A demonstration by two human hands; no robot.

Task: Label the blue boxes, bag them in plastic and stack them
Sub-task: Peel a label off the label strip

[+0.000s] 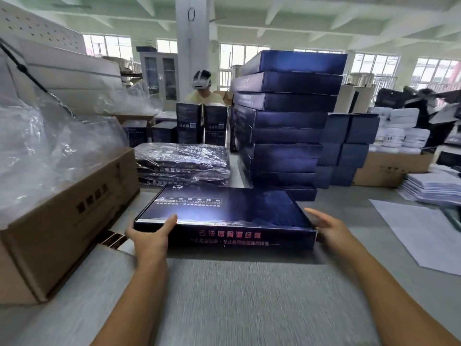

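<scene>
A flat blue box [224, 211] with red print on its near side lies on the grey table [237, 295] in front of me. My left hand [147, 236] grips its near left corner, thumb on the lid. My right hand [326, 228] holds the right end, fingers stretched along the side. Behind it rises a tall stack of bare blue boxes [284, 121]. To the left of that stack lies a low pile of boxes bagged in plastic [182, 161].
A brown carton [62, 221] filled with clear plastic bags [45, 146] stands at my left. White sheets [421, 236] lie at the right. More blue boxes [349, 146] and cartons stand behind, and a person with a headset [202, 83] works across the table.
</scene>
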